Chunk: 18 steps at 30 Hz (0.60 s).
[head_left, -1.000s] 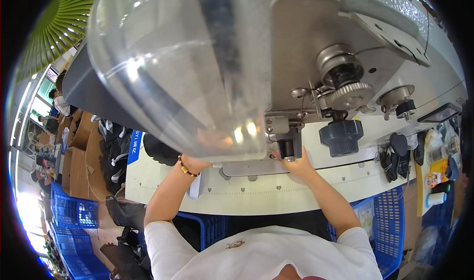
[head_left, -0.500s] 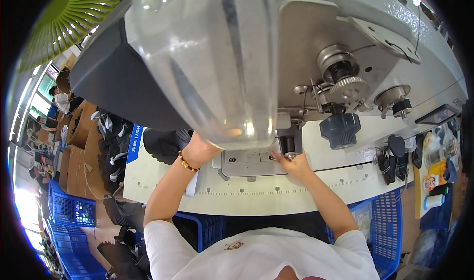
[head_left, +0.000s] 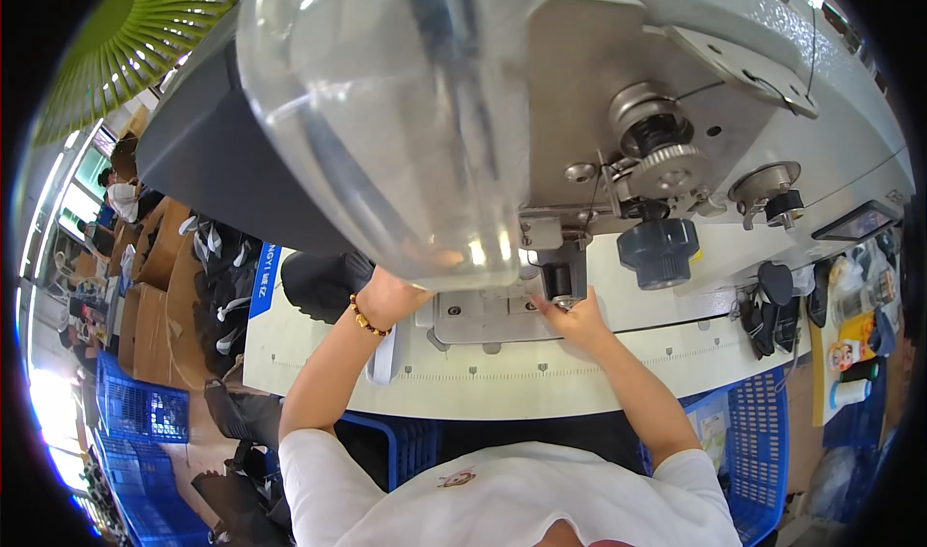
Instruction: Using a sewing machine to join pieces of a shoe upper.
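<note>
My left hand [head_left: 391, 298] reaches in at the left of the sewing machine's bed, a beaded bracelet on its wrist. Its fingers go behind a clear plastic guard [head_left: 377, 141], and their grip is lost there. Beside this hand lies a black piece [head_left: 319, 284] like a shoe upper; a white strip [head_left: 385, 359] shows below the wrist. My right hand [head_left: 577, 320] is at the right of the metal needle plate [head_left: 473, 328], close to the presser area, thumb pointing left. Its fingers are bent and partly covered by machine parts; whatever they hold is hidden.
The grey sewing machine head [head_left: 840, 161] fills the upper view, with a dark tension knob [head_left: 659, 254]. Blue baskets [head_left: 758, 450] stand below the table. Left are cardboard boxes [head_left: 150, 325] and black-and-white shoe pieces [head_left: 227, 306]. Thread spools [head_left: 850, 393] lie right; a green fan [head_left: 145, 40] is upper left.
The guard and machine head appear slightly further left in the view. Both hands keep nearly the same place; the white strip by my left wrist shows a little more.
</note>
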{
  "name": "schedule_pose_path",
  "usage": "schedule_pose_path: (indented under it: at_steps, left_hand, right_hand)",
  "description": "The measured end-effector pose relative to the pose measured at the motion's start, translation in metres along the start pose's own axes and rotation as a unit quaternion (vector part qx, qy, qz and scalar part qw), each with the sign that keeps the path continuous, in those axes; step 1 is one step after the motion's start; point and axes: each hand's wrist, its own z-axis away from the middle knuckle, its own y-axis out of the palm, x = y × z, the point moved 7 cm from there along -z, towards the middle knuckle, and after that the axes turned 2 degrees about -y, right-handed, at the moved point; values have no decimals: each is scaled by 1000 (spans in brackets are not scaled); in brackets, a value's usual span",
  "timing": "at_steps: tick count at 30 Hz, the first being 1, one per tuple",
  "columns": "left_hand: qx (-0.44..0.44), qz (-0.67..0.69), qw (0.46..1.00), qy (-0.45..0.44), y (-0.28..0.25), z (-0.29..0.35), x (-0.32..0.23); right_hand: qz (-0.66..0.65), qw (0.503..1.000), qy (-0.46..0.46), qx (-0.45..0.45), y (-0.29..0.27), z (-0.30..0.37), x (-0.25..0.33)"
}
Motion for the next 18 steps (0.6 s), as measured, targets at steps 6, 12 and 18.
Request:
schedule_pose_path:
  at_steps: [6, 12, 18]
  left_hand:
    - [33, -74, 996, -24, 2, 2, 11]
    - [116, -242, 962, 55, -22, -5, -5]
    - [145, -202, 965, 89, -30, -10, -71]
  right_hand:
    - [1, 1000, 5, 3, -1, 0, -5]
    - [-8, 1000, 11, 13, -2, 0, -17]
    - [31, 999, 17, 36, -1, 0, -2]
